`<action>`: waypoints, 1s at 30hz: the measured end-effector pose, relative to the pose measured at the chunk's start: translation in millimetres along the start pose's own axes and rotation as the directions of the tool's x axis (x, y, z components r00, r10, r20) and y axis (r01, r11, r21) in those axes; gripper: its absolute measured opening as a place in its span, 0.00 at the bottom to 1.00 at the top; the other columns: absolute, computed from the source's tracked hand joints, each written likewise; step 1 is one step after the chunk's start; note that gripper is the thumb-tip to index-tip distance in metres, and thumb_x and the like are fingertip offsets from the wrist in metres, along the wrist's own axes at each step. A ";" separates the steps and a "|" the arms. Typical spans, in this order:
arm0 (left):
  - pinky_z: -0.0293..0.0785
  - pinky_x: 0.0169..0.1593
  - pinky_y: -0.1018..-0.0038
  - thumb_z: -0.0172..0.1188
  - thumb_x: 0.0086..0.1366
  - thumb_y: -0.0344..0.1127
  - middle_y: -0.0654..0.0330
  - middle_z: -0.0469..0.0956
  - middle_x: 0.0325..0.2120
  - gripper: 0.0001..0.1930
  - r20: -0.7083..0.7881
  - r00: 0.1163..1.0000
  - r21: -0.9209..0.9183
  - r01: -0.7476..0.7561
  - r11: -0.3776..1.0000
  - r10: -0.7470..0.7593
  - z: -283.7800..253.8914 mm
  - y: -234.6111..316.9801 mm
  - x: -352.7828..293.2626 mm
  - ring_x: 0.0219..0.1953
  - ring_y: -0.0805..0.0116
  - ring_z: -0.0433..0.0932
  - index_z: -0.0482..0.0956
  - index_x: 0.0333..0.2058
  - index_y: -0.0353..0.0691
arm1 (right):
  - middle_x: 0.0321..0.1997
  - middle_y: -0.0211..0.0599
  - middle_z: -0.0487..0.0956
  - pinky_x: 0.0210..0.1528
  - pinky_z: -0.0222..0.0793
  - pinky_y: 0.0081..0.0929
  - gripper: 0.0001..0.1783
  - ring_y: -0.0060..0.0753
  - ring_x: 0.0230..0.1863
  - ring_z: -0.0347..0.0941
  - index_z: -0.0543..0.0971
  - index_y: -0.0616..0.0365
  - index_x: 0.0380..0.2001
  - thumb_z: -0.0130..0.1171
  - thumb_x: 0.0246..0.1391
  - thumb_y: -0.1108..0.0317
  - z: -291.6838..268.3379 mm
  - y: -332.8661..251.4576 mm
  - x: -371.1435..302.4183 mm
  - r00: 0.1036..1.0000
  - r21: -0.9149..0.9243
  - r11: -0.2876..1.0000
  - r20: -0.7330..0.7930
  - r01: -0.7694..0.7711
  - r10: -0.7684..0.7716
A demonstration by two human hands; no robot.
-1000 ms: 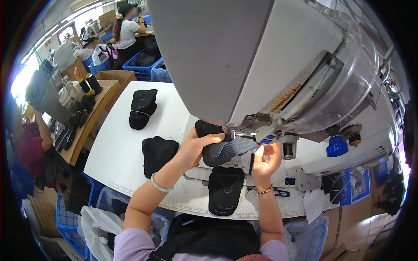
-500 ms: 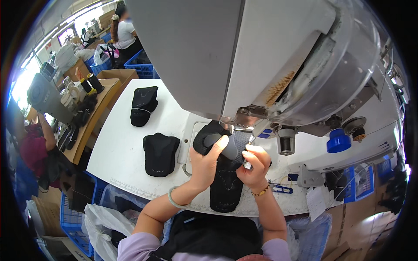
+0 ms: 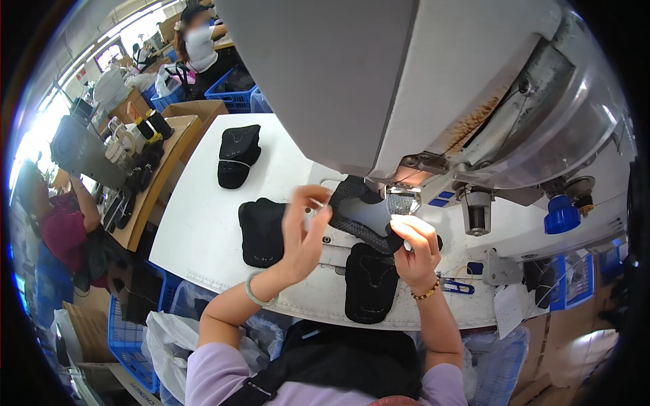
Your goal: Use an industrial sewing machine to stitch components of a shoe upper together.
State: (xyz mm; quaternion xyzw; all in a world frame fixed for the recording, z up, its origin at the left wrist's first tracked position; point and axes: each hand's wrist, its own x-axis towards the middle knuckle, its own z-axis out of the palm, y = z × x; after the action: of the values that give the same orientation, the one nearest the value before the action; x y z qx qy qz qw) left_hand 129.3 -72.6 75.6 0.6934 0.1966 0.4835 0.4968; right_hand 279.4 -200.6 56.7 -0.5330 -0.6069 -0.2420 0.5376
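shifted off the cloth (image 3: 364,232) at the machine's (image 3: 325,81) 6 o'clock, the left hand (image 3: 302,240) hovers released at the cloth's 9 o'clock while the right hand (image 3: 415,248) pinches its 4 o'clock end, where steady, flat guiding with light tension should probably work best.

The left hand (image 3: 302,240) is blurring, the right hand (image 3: 416,254) hiding some dark fabric (image 3: 367,235), the top edge cropping the sewing machine (image 3: 318,74).
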 end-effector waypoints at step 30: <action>0.76 0.49 0.68 0.57 0.45 0.25 0.54 0.74 0.36 0.17 0.664 0.380 0.268 -0.925 0.270 0.644 8.8 35.6 36.0 0.42 0.59 0.76 0.76 0.38 0.27 | 0.36 0.32 0.79 0.39 0.68 0.27 0.09 0.34 0.39 0.75 0.79 0.59 0.30 0.62 0.40 0.78 -31.0 11.7 27.0 0.953 -0.093 0.968 0.217 0.235 -0.210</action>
State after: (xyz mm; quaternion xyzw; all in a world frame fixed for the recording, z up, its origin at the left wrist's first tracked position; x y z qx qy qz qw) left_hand 145.9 -65.2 123.7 0.8972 -0.1580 0.4099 -0.0464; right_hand 306.2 -213.3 87.5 -0.5140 -0.7001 -0.2802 0.4088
